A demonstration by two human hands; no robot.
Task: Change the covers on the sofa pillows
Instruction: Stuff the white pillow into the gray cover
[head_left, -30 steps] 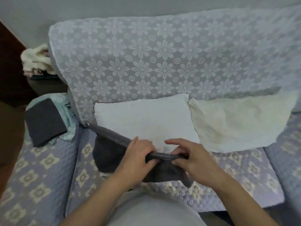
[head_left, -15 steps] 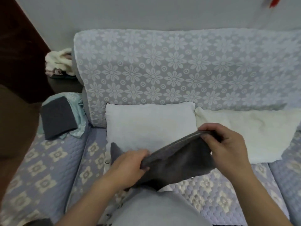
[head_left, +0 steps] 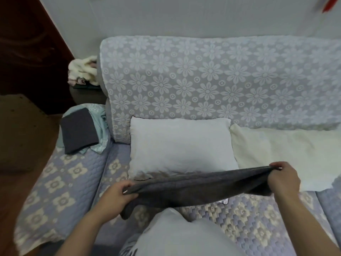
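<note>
Above the sofa seat (head_left: 239, 215), the left hand (head_left: 118, 195) and right hand (head_left: 283, 179) pinched the grey cover (head_left: 195, 187) with curled fingers, stretching it wide, probably to find its opening for the bare white pillow (head_left: 180, 145).

You hold a dark grey cover (head_left: 195, 187). Behind it lies a plain white pillow (head_left: 180, 146), with a cream one (head_left: 287, 154) toward the sofa's right edge. The sofa back (head_left: 212, 80) is lavender with white daisies; the seat (head_left: 239, 218) is quilted lavender with beige flowers. On the left armrest, a dark grey folded cloth (head_left: 78, 132) lies on a pale teal one (head_left: 100, 130).
</note>
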